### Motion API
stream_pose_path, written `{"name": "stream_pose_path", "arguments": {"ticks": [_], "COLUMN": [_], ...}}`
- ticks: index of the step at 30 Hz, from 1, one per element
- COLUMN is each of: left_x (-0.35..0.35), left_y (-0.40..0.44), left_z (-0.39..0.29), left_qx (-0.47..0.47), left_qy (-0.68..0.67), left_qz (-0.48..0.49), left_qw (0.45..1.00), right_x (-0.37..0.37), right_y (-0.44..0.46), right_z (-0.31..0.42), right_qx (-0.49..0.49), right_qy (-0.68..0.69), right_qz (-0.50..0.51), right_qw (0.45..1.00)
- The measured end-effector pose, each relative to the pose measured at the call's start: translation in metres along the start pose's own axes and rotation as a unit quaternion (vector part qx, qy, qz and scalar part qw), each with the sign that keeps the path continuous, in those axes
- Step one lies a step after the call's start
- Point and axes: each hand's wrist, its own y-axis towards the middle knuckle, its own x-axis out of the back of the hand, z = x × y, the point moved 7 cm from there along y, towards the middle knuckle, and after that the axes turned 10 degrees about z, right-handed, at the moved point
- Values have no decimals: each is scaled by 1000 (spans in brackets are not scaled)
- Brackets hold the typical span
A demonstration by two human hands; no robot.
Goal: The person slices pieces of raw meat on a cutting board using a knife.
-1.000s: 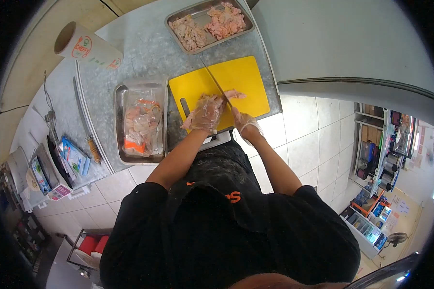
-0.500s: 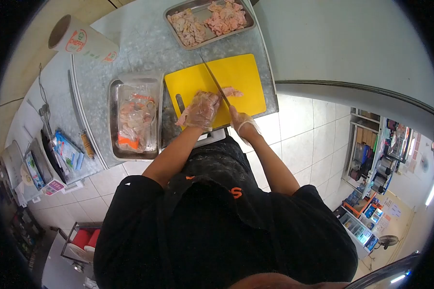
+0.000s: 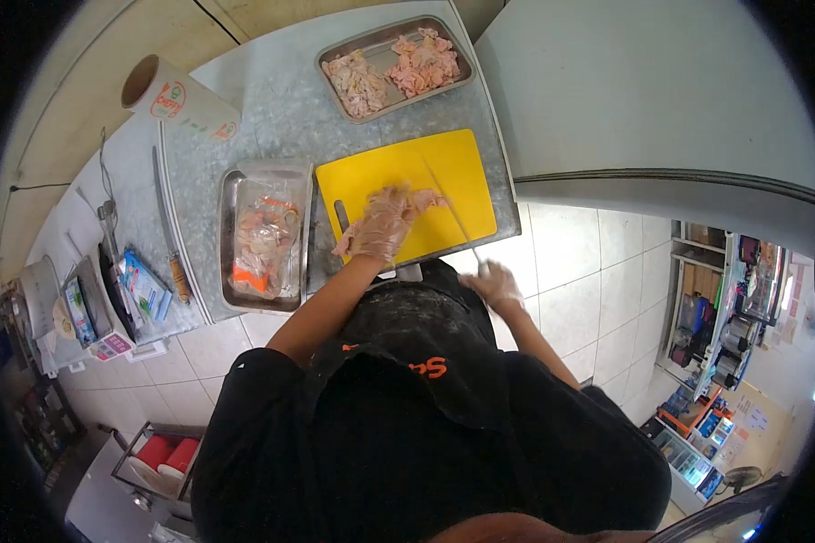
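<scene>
A yellow cutting board [image 3: 453, 163] lies on the grey metal table, with a piece of raw meat [image 3: 427, 198] across its middle. My left hand [image 3: 382, 231], in a clear plastic glove, presses down on the meat, its fingers wrapped over it. In my right hand [image 3: 496, 284], also gloved, is the handle of a long knife [image 3: 460, 220]. The blade is blurred and points up over the right part of the board, close to the meat's right end. Bits of meat stick out on both sides of my left hand.
A metal tray [image 3: 328, 91] with two piles of cut meat stands beyond the board. Left of the board, another tray [image 3: 229, 237] holds bagged meat. Farther left are a cup-shaped roll [image 3: 186, 101], a wooden-handled tool [image 3: 179, 279] and a blue packet [image 3: 145, 282].
My right hand has pulled the knife back toward me and to the right, away from the meat. My left hand stays on the meat. The whole view has shifted slightly.
</scene>
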Motion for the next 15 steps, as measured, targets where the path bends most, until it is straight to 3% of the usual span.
{"name": "stream_pose_path", "arguments": {"ticks": [1, 2, 3, 5, 7, 9, 10, 12, 13, 15], "left_x": [3, -7, -18, -27, -16, -4, -5, 11, 0, -27], "left_y": [0, 2, 1, 2, 8, 11, 10, 12, 13, 25], "left_z": [-1, 7, 15, 28, 20, 21, 22, 13, 16, 5], "left_qx": [1, 55, 108, 78, 50, 186, 191, 75, 82, 14], "left_qy": [7, -46, -99, -104, -112, -152, -149, -179, -174, -299], "left_qz": [-1, 89, 178, 166, 155, 209, 206, 25, 23, 32], "left_qw": [1000, 993, 973, 978, 980, 948, 948, 981, 981, 954], "right_x": [16, 35, 38, 71, 87, 93, 94, 97, 103, 106], "right_y": [21, 37, 72, 91, 114, 129, 136, 141, 139, 141], "right_z": [-4, 1, 8, 25, 41, 45, 44, 40, 33, 33], "right_qx": [-21, -13, 74, 117, 136, 154, 159, 171, 180, 194], "right_qy": [88, 159, 6, 80, 68, 52, 34, 15, 56, 100], "right_qz": [-67, -125, -158, -273, -245, -214, -208, -197, -182, -163], "right_qw": [994, 979, 985, 951, 958, 963, 965, 965, 965, 962]}}
